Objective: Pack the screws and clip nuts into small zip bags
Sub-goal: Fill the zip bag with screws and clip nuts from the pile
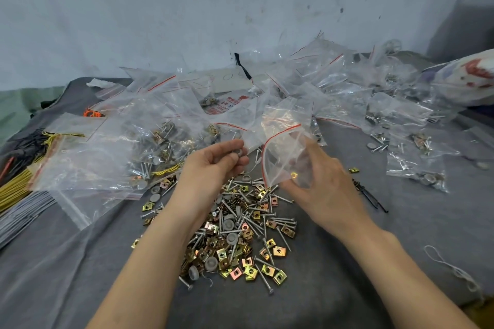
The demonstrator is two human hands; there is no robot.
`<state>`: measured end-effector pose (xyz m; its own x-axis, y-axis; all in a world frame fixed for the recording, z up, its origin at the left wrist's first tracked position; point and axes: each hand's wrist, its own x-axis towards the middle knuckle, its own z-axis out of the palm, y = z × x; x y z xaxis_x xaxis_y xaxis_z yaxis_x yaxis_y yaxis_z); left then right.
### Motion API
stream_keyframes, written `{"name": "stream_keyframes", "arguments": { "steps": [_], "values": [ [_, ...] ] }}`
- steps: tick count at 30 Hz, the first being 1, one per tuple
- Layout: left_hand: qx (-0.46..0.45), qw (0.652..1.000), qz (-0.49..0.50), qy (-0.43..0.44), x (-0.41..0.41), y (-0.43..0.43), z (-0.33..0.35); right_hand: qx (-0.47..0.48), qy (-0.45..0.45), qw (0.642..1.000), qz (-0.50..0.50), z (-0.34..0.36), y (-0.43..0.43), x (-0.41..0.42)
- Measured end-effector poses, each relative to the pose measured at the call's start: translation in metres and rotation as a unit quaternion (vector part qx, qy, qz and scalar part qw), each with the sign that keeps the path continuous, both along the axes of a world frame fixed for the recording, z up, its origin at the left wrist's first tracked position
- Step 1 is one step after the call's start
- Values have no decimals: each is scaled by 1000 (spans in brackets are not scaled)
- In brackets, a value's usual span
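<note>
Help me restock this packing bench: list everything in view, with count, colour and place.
screws: many, silver, loose at centre
clip nuts: many, gold and copper, mixed with the screws
caps: several, grey, among the screws
zip bag: one, clear with red strip, held above the screws, one gold clip nut inside
filled bags: many, clear, heaped behind and at right
ties: bundles, yellow, grey and black, far left
cloth: one, grey, under everything
left hand: pinches a grey cap
right hand: holds the zip bag
</note>
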<state>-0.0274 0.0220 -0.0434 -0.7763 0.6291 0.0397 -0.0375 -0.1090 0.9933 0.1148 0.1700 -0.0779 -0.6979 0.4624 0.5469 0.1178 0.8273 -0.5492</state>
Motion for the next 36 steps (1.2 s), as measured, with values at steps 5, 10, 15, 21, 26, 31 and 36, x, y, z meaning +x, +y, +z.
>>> {"name": "stream_keyframes", "arguments": {
  "steps": [5,10,15,21,26,31,36],
  "values": [
    [19,998,-26,-61,2,4,2,8,0,1000,-7,-1,-1,-7],
    [80,971,-50,-218,2,9,10,11,5,1000,-10,-3,1,-13],
    [122,924,-63,-357,-3,6,11,14,0,1000,-10,-5,3,-14],
    [111,969,2,-221,-1,8,17,17,-3,1000,-7,-6,4,-16],
    [-3,989,65,136,12,10,27,3,-2,1000,-2,-6,6,-16],
    [-37,955,7,294,28,18,29,-2,6,1000,1,-4,6,-17],
    [-32,943,3,332,30,25,29,-6,9,1000,3,-3,6,-16]
  ]
}}
